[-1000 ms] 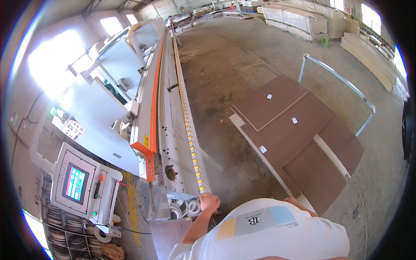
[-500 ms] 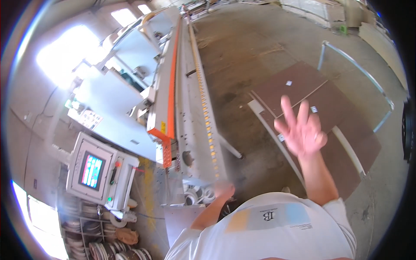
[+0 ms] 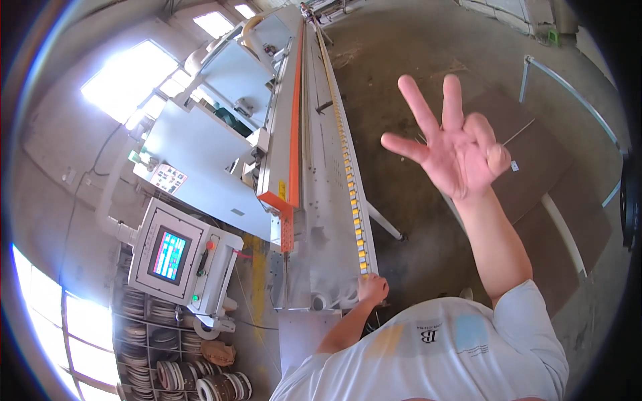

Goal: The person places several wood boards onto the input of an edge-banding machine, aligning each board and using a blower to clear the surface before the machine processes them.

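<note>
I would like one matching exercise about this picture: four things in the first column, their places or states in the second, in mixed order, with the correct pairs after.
1. Bare left hand
2. Bare right hand
3. Boxy grey control unit
4. Flat brown boards

A. At the picture's left, its screen lit
B. Lying at the right, partly hidden
C. Near end of the row of small yellow pieces
D. Raised, three digits extended

Pairs: 1-C, 2-D, 3-A, 4-B

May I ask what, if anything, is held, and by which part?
The right hand holds nothing; the left hand is curled at the near end of the roller rail, grip unclear.
</note>
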Demonstrator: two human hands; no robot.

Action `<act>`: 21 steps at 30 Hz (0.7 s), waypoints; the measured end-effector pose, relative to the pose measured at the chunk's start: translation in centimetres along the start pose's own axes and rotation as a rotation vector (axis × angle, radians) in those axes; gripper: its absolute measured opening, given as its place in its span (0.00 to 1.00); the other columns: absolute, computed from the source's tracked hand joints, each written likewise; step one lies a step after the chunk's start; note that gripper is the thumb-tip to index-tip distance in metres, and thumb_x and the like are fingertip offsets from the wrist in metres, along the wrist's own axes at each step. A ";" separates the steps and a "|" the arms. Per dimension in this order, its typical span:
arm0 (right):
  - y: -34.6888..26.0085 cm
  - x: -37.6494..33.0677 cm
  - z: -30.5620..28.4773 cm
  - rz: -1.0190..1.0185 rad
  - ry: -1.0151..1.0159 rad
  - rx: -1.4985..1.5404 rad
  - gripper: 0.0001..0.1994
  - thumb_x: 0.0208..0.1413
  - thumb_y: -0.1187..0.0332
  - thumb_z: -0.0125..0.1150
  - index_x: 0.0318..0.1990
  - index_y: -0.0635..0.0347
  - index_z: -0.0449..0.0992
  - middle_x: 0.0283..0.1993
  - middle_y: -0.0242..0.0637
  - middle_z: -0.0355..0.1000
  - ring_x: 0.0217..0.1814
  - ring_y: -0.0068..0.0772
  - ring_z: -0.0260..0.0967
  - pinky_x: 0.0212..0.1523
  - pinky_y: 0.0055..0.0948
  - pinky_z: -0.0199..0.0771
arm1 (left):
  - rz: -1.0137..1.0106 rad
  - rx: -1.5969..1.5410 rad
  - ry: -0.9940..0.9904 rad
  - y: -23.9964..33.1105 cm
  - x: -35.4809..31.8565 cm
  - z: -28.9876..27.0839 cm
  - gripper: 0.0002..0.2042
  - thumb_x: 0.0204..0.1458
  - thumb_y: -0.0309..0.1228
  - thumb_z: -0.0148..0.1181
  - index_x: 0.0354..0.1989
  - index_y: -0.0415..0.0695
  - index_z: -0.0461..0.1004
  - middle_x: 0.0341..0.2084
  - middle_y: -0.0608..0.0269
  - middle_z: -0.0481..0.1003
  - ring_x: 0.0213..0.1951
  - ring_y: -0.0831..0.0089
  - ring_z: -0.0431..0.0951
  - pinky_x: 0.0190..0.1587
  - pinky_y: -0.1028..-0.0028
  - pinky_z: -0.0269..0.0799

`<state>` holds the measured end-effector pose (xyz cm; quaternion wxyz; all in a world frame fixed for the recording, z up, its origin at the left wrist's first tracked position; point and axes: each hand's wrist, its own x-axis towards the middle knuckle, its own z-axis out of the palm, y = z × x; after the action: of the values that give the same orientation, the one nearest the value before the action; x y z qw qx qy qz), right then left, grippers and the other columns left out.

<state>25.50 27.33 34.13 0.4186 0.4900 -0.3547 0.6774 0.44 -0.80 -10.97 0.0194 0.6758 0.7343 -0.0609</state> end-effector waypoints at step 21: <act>0.7 -0.5 0.7 0.028 -0.149 -0.051 0.05 0.70 0.60 0.66 0.38 0.40 0.81 0.90 0.23 0.39 0.91 0.51 0.10 0.79 0.86 0.43 | -0.070 0.063 -0.185 0.7 0.2 -0.8 0.10 0.60 0.41 0.60 0.33 0.52 0.85 0.38 0.68 0.84 0.53 0.65 0.78 0.55 0.50 0.67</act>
<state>25.20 26.32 33.79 0.3940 0.5230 -0.4088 0.6356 1.18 -0.41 -10.24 0.0637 0.6415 0.7502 -0.1468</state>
